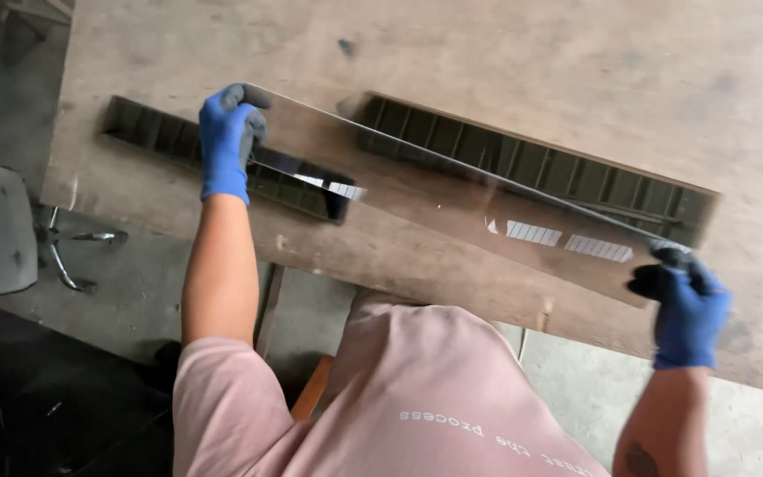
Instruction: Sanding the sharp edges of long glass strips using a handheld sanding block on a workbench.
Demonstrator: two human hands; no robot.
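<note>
Nearest the camera is the person's pink shirt, with both bare forearms reaching out from it over the near edge of the tabletop, a worn brown board.

The right hand, in a blue glove with dark fingertips, is clenched on the right end of a long, narrow glass pane, close to the near edge of the tabletop. The left hand, gloved the same way, grasps the pane's other end farther in, toward the tabletop's left edge. The pane hangs between the two hands, tilted and running diagonally from far left to near right; whether any edge of it touches the board I cannot tell. It is clear, with bright window reflections on its surface.

Through and behind the pane a long slotted opening is cut in the tabletop, with dark ribs inside. A second slotted opening lies by the left hand, partly behind it.

To carry such a pane well, I would judge that both grips should stay firm at the ends with fingers wrapped over the edge, the two hands moving together so the glass does not twist or flex, and the lower edge kept from knocking the board.

Off the tabletop's left edge, on the grey floor, a grey padded chair stands.
</note>
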